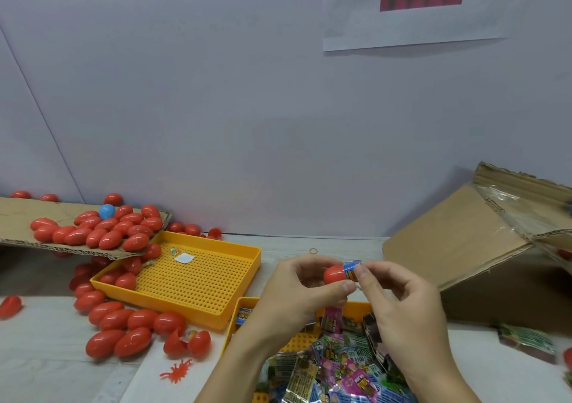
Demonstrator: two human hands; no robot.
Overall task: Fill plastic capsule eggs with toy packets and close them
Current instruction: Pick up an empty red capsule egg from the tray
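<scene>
Midway, by the look of it — one egg in hand, many more lying about. Left hand (297, 291) grips a red capsule egg (334, 273) between thumb and fingers, held up over the near edge of the table (309, 244), above the packet tray. Right hand (399, 303) pinches a blue toy packet (353, 270) at the egg's open end; packet is rolled or folded small, part in and part out as far as I can tell. Egg not yet closed; whether its other half is attached I cannot see.

Done or left: a heap of red eggs (102, 232) sits on a cardboard flap (18, 217) at far left, one blue egg (107, 211) among them, and more red ones spill over the perforated yellow tray (204, 282) and onto the table in front of it. Most look closed — filled or empty, no telling. One split egg (187, 344) lies open near the tray corner, something coloured inside. A second yellow tray (238, 313) under the hands holds a large pile of loose packets (334, 368), so plenty of filling is left.

The held egg looks glossy, smooth, hard plastic; the packet shiny and printed
</scene>
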